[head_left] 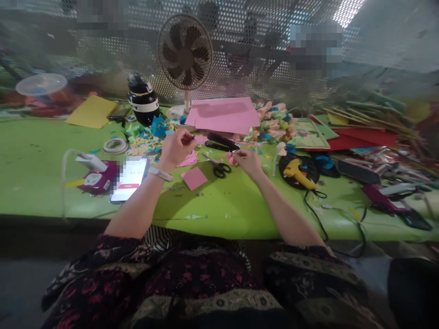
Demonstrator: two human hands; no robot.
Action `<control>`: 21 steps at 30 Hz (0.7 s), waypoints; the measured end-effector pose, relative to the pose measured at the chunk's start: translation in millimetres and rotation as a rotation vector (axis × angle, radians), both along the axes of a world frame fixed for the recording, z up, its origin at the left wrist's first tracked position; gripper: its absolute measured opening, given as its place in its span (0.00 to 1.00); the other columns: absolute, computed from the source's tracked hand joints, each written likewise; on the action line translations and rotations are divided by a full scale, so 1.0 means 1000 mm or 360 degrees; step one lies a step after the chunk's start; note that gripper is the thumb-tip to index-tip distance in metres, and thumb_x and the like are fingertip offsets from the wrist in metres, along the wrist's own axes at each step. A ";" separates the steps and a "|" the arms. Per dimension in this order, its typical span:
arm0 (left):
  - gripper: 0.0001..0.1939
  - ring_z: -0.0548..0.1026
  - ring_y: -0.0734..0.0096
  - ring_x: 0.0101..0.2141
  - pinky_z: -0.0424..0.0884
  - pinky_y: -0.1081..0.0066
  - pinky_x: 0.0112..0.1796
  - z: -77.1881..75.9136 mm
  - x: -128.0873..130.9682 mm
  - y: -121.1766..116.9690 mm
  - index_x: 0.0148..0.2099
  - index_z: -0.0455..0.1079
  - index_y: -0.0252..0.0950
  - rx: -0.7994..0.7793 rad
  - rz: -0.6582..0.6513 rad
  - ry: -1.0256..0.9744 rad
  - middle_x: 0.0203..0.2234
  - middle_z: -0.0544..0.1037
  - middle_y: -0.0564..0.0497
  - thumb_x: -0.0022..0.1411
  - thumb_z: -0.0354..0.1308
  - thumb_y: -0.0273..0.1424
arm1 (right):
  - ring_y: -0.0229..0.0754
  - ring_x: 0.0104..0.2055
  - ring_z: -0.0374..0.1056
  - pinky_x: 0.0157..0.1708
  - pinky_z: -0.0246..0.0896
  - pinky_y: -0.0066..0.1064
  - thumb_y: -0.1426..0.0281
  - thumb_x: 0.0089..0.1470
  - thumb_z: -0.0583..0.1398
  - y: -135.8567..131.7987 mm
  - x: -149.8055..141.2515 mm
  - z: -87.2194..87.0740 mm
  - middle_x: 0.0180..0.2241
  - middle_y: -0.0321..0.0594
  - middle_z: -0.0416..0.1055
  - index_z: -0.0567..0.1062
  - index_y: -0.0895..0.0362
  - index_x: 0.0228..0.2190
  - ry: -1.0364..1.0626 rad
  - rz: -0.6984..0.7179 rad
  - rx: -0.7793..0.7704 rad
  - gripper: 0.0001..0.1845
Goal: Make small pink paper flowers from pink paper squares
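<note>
My right hand [248, 161] pinches a small folded piece of pink paper [231, 158] between its fingertips, low over the green table. Across from it, my left hand [175, 147] is raised with thumb and fingers pressed together; a tiny dark spot shows at the fingertips, too small to name. Between and below the hands lie black-handled scissors [221, 170], blades pointing up and left. A black stapler [221, 141] rests just beyond them. One square of pink paper [194, 178] lies in front, and more pink squares [188, 159] are partly hidden behind my left hand.
A phone [129, 179], a tape roll [115, 146] and a purple power strip [99, 177] are at left. Behind stand a black bottle [143, 103], a fan [185, 52] and pink sheets [224, 114]. A yellow glue gun [299, 173] with a trailing cord lies right. Paper scraps are strewn about.
</note>
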State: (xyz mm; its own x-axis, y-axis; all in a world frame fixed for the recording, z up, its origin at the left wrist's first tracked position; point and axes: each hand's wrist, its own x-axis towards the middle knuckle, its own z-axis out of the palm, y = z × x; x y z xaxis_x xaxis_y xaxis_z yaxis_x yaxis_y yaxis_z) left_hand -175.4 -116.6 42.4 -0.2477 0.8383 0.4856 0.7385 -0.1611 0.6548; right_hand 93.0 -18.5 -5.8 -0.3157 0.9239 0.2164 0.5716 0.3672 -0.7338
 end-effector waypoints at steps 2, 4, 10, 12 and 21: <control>0.05 0.78 0.67 0.32 0.73 0.68 0.36 -0.002 -0.001 0.001 0.34 0.68 0.38 -0.0031 0.0005 0.0013 0.30 0.81 0.47 0.59 0.60 0.33 | 0.43 0.30 0.72 0.34 0.67 0.35 0.63 0.53 0.61 -0.004 -0.006 0.001 0.28 0.38 0.78 0.79 0.54 0.27 0.0039 0.0070 -0.0080 0.09; 0.05 0.78 0.66 0.33 0.72 0.67 0.37 -0.003 0.000 0.001 0.34 0.69 0.38 -0.0064 -0.0008 0.0036 0.31 0.82 0.46 0.59 0.60 0.34 | 0.42 0.30 0.72 0.35 0.68 0.35 0.64 0.52 0.61 -0.007 -0.016 0.002 0.28 0.38 0.78 0.78 0.54 0.27 0.0070 0.0121 -0.0102 0.08; 0.06 0.78 0.64 0.33 0.72 0.67 0.37 -0.010 0.002 0.003 0.36 0.71 0.38 -0.0132 -0.0034 0.0128 0.34 0.83 0.45 0.59 0.59 0.35 | 0.43 0.34 0.73 0.41 0.70 0.38 0.64 0.48 0.64 -0.014 -0.046 -0.002 0.32 0.39 0.79 0.78 0.54 0.28 0.0407 0.0300 -0.0323 0.06; 0.06 0.78 0.64 0.34 0.72 0.67 0.37 -0.012 0.002 0.003 0.36 0.72 0.37 -0.0158 -0.0038 0.0148 0.34 0.83 0.45 0.59 0.59 0.34 | 0.43 0.34 0.73 0.42 0.71 0.40 0.62 0.49 0.64 -0.010 -0.051 0.000 0.33 0.40 0.79 0.78 0.54 0.31 0.0514 0.0380 -0.0409 0.09; 0.04 0.77 0.67 0.30 0.71 0.68 0.35 -0.017 0.017 0.001 0.34 0.69 0.37 -0.0205 -0.0298 0.0115 0.31 0.82 0.47 0.58 0.58 0.32 | 0.52 0.46 0.71 0.52 0.63 0.44 0.71 0.49 0.62 0.050 -0.029 0.011 0.34 0.45 0.76 0.74 0.54 0.20 -0.0300 0.0282 0.0339 0.08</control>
